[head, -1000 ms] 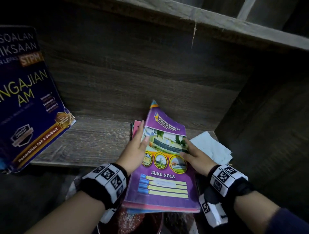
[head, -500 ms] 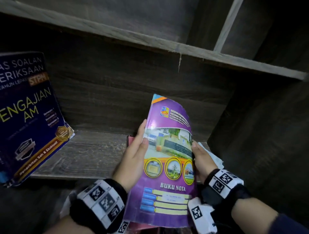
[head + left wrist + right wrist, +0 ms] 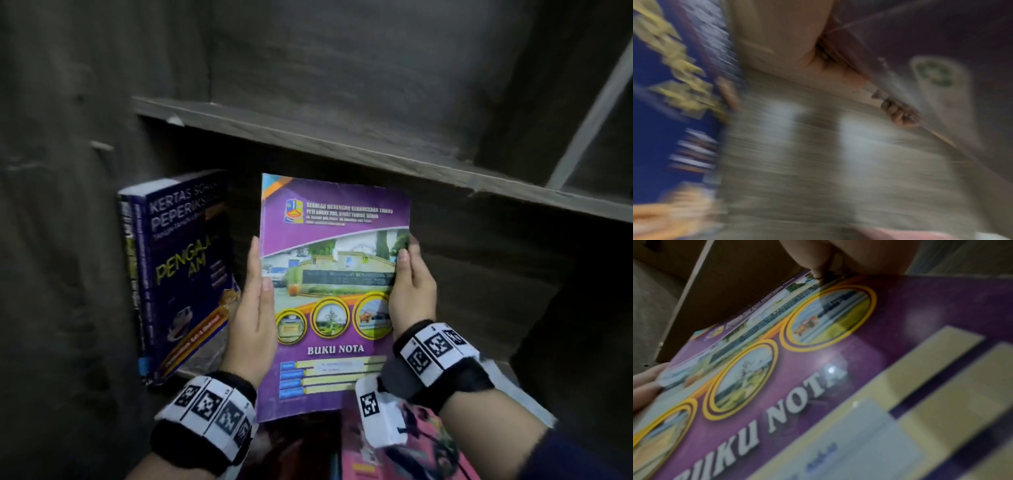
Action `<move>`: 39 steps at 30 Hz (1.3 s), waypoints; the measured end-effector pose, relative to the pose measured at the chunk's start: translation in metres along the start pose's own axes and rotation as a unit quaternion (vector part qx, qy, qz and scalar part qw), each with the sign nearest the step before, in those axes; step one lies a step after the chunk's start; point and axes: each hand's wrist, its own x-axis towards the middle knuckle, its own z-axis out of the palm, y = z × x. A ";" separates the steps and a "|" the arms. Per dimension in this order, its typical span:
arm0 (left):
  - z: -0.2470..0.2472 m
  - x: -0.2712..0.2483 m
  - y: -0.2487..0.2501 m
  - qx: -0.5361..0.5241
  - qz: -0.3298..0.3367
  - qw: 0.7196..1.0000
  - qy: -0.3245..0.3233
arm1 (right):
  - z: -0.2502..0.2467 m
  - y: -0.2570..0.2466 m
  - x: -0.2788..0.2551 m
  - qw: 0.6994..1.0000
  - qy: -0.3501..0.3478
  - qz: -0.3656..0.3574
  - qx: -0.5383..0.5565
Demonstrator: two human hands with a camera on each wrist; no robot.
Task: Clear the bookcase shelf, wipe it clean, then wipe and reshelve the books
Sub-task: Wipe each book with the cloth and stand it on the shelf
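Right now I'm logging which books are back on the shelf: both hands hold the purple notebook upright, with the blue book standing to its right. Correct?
One thing is off: the blue book stands to the left of the purple notebook, not the right. The head view shows it, beside the left hand. The rest holds: left and right hand hold the notebook upright by its side edges.
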 end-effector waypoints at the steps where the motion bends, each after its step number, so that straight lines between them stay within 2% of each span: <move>1: -0.013 0.004 -0.005 0.037 0.011 0.999 0.027 | 0.021 0.000 0.002 1.000 -0.006 -0.008 0.010; 6: -0.072 0.017 -0.028 0.206 0.071 0.967 0.135 | 0.125 0.004 0.004 0.995 -0.068 -0.004 0.078; 8: -0.089 0.022 -0.036 0.259 0.122 0.944 0.163 | 0.163 0.006 0.002 0.990 -0.083 0.010 0.110; 13: -0.100 0.030 -0.053 0.359 0.248 0.887 0.152 | 0.226 0.016 0.000 0.977 -0.078 0.082 0.181; 15: -0.095 0.027 -0.062 0.384 0.246 0.873 0.172 | 0.240 0.018 -0.002 0.972 -0.075 0.108 0.195; 19: -0.088 0.017 -0.077 0.381 0.198 0.880 0.202 | 0.257 0.025 -0.008 0.965 -0.085 0.112 0.221; 23: -0.093 0.016 -0.091 0.397 0.250 0.862 0.194 | 0.261 0.037 -0.007 0.969 -0.092 0.116 0.196; 28: -0.095 0.011 -0.092 0.411 0.240 0.861 0.178 | 0.257 0.048 -0.004 0.975 -0.132 0.097 0.150; 34: -0.097 0.010 -0.087 0.405 0.236 0.864 0.186 | 0.249 0.052 -0.003 0.968 -0.205 0.078 0.119; 39: -0.096 0.010 -0.087 0.414 0.217 0.865 0.180 | 0.249 0.057 -0.003 0.970 -0.212 0.069 0.101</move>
